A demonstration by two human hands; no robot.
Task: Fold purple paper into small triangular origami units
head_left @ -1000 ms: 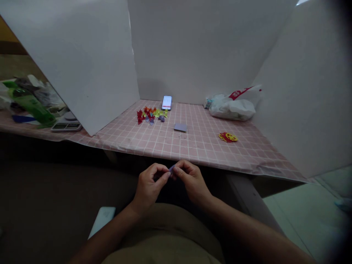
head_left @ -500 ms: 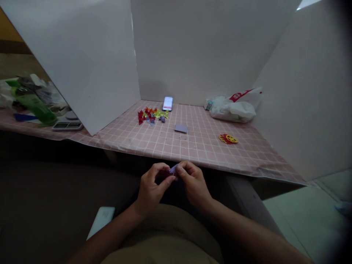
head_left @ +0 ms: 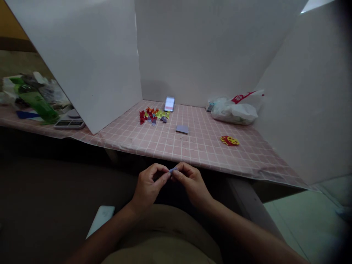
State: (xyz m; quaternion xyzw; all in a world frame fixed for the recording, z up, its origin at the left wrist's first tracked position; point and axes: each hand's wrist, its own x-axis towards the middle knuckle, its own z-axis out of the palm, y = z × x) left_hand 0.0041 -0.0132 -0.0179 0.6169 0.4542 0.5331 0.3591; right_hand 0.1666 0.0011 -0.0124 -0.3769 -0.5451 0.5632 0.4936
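Note:
A small folded piece of purple paper (head_left: 172,170) is pinched between my two hands, just in front of the table's near edge. My left hand (head_left: 150,183) grips its left end between thumb and forefinger. On the other end, my right hand (head_left: 191,181) is closed, with fingertips covering much of the paper. Beyond them on the table lies a stack of purple paper squares (head_left: 182,129). Farther back to the left is a cluster of small folded paper pieces (head_left: 152,115) in red, orange, yellow and purple.
A lit phone (head_left: 169,104) leans near the back panel. Red and yellow cut-out shapes (head_left: 230,140) lie at right, before a white plastic bag (head_left: 233,111). White panels enclose the pink checked table (head_left: 154,143). At left are a green bottle (head_left: 38,104) and a scale (head_left: 69,123).
My left fingertips have closed onto the purple paper, where thumb and forefinger were farther apart before. Less of the paper now shows. The view has shifted slightly.

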